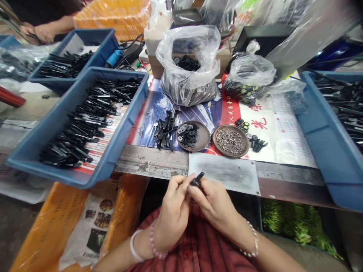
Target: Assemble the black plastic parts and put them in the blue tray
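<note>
View from above a crowded work counter [227, 173], read from left to right.

At far left, an orange crate [51, 226] lined with newspaper sits low, below a long blue tray [56, 121] heaped with black plastic strips. A second blue tray [106, 43] stands behind it, and a co-worker's hand [42, 33] rests at the top corner.

In the lower middle, the left hand [171, 215] and the right hand [215, 206] meet over a red lap, just short of the counter's edge. Both are pinched together on one small black part [197, 178], whose end sticks up between the fingertips. This looks like fitting or pressing the part together. Carrying on would call for a steady two-handed pinch.

Beyond the hands lie loose black strips [166, 130], a brown dish of black washers [205, 139] and a brown dish of screws [217, 133]. Two plastic bags of parts [188, 75] slump behind the dishes.

At far right, another blue tray [326, 151] crowds the counter.
</note>
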The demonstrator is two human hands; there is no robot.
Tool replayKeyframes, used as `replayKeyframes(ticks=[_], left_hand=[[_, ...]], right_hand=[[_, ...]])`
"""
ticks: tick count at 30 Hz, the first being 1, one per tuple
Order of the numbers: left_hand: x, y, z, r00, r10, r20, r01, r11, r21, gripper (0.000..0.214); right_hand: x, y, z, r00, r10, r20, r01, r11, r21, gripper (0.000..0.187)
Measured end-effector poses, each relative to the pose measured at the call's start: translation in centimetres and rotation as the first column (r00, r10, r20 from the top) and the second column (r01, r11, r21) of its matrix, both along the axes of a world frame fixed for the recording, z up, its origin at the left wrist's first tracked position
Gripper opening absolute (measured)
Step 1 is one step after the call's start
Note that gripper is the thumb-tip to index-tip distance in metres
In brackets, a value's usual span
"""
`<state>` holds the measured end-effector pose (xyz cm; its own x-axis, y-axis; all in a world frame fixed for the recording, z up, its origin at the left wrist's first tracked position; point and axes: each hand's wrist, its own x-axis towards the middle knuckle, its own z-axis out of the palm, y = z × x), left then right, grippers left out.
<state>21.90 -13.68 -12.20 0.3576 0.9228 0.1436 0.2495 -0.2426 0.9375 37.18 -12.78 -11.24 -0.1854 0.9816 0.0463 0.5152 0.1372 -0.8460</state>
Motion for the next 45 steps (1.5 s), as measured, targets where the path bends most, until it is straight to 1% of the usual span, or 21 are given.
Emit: replayKeyframes(ticks=[3, 5, 8, 10, 12, 14, 16, 18, 19, 20, 21, 22, 24, 26, 28, 30, 33, 35, 39, 42, 45], left_hand=[[0.0, 0.1, 0.2, 0.999, 0.021, 0.027, -0.021, 1.0, 0.002, 0.05], [0.1, 0.1, 0.2, 0.998, 0.046, 0.035, -0.045, 0.999, -0.025, 0.048], [0.5, 0.2, 0.1, 0.996, 0.081, 0.028, -0.08, 0.996, -0.035, 0.045], [0.6, 0.1, -0.2, 0.995, 0.094, 0.011, -0.094, 0.995, -0.01, 0.044], [0.7, 0.1, -0.5, 0.995, 0.099, -0.016, -0.099, 0.995, 0.03, 0.045], [0.6, 0.0, -0.7, 0.994, 0.104, -0.04, -0.101, 0.993, 0.065, 0.047], [0.4, 0.0, -0.6, 0.995, 0.094, -0.032, -0.092, 0.994, 0.063, 0.046], [0.1, 0.1, -0.1, 0.997, 0.08, 0.018, -0.079, 0.996, -0.033, 0.039], [0.0, 0.3, 0.2, 0.995, 0.083, 0.057, -0.075, 0.989, -0.127, 0.033], [0.0, 0.4, 0.5, 0.988, 0.109, 0.113, -0.078, 0.967, -0.244, 0.028], [0.0, 0.6, 0.8, 0.97, 0.162, 0.182, -0.084, 0.923, -0.374, 0.024], [0.2, 0.8, 1.0, 0.936, 0.242, 0.255, -0.085, 0.86, -0.503, 0.023], [0.6, 1.2, 1.3, 0.822, 0.432, 0.371, -0.059, 0.713, -0.699, 0.026], [1.1, 1.5, 1.4, 0.711, 0.566, 0.418, -0.018, 0.608, -0.793, 0.031], [1.6, 1.7, 1.5, 0.663, 0.614, 0.428, -0.001, 0.573, -0.82, 0.031], [1.7, 1.8, 1.5, 0.669, 0.607, 0.43, 0.008, 0.572, -0.82, 0.031], [1.3, 1.7, 1.5, 0.74, 0.528, 0.417, 0.028, 0.595, -0.803, 0.035], [0.9, 1.7, 1.5, 0.796, 0.459, 0.395, 0.017, 0.635, -0.772, 0.034], [0.2, 1.8, 1.3, 0.89, 0.327, 0.317, -0.036, 0.745, -0.666, 0.03], [-0.2, 2.0, 1.4, 0.94, 0.234, 0.249, -0.036, 0.792, -0.609, 0.029], [-0.6, 2.2, 1.7, 0.974, 0.148, 0.173, -0.023, 0.818, -0.574, 0.029]], right_hand=[[0.1, 0.1, -0.3, 0.963, -0.079, 0.257, 0.022, 0.976, 0.217, 0.064], [-0.1, 0.1, -0.5, 0.955, -0.098, 0.279, 0.025, 0.967, 0.254, 0.063], [-0.8, 0.1, -0.7, 0.988, -0.064, 0.142, 0.044, 0.99, 0.137, 0.055], [-1.2, 0.2, -0.8, 0.997, -0.067, -0.029, 0.067, 0.998, 0.0, 0.051], [-1.4, 0.3, -0.9, 0.975, -0.096, -0.201, 0.071, 0.989, -0.131, 0.049], [-1.2, 0.6, -0.8, 0.936, -0.096, -0.338, 0.012, 0.97, -0.242, 0.05], [-0.6, 0.8, -0.5, 0.906, -0.033, -0.423, -0.105, 0.949, -0.299, 0.05], [0.2, 0.7, 0.0, 0.897, 0.065, -0.437, -0.205, 0.937, -0.282, 0.049], [0.5, 0.5, 0.2, 0.904, 0.106, -0.413, -0.228, 0.939, -0.258, 0.047], [0.8, 0.2, 0.4, 0.917, 0.133, -0.375, -0.233, 0.943, -0.236, 0.045], [1.0, -0.1, 0.5, 0.933, 0.146, -0.328, -0.227, 0.948, -0.223, 0.043], [1.1, -0.4, 0.5, 0.948, 0.153, -0.279, -0.218, 0.951, -0.22, 0.04], [0.9, -1.1, 0.2, 0.965, 0.169, -0.199, -0.214, 0.948, -0.234, 0.037], [0.5, -1.6, -0.4, 0.963, 0.196, -0.183, -0.238, 0.94, -0.245, 0.033], [0.2, -1.8, -0.9, 0.953, 0.202, -0.225, -0.254, 0.939, -0.234, 0.028], [0.0, -1.8, -1.2, 0.942, 0.185, -0.282, -0.249, 0.945, -0.212, 0.025], [0.2, -1.6, -1.1, 0.933, 0.137, -0.332, -0.21, 0.958, -0.196, 0.03], [0.3, -1.6, -1.0, 0.927, 0.106, -0.36, -0.188, 0.961, -0.202, 0.035], [0.1, -1.7, -1.2, 0.925, 0.082, -0.37, -0.168, 0.964, -0.206, 0.041], [0.0, -1.8, -1.3, 0.931, 0.083, -0.355, -0.169, 0.961, -0.219, 0.045], [0.2, -1.9, -1.4, 0.913, 0.129, -0.387, -0.226, 0.95, -0.216, 0.046]])
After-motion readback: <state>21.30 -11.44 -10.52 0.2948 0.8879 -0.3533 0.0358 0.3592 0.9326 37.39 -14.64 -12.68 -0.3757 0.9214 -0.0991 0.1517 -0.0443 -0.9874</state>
